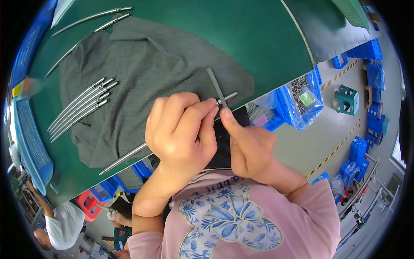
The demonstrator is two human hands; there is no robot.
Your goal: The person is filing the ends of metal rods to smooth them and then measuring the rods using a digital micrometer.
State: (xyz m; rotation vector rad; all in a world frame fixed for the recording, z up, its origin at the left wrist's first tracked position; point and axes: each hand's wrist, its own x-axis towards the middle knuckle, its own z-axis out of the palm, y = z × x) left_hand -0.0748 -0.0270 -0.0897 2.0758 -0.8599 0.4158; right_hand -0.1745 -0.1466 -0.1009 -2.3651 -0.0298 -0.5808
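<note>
My left hand (183,129) is closed around a thin shiny metal rod (123,159). The rod slants from lower left up to the right, and its stepped tip (232,96) sticks out past my fingertips. In my right hand (250,146) is a narrow flat grey strip (214,81), pinched with the thumb on it. That strip crosses the rod close to its tip; the crossing is partly behind my fingers. Under both lies a crumpled dark grey cloth (151,56). Several similar rods (79,108) rest side by side on the cloth's left part.
More rods (92,20) lie at the far left of the green table (241,26). Blue baskets (32,138) line its left edge. Below the right edge, a blue bin (297,103) holds small metal parts. A green stool (346,100) stands on the floor; other people work at lower left.
</note>
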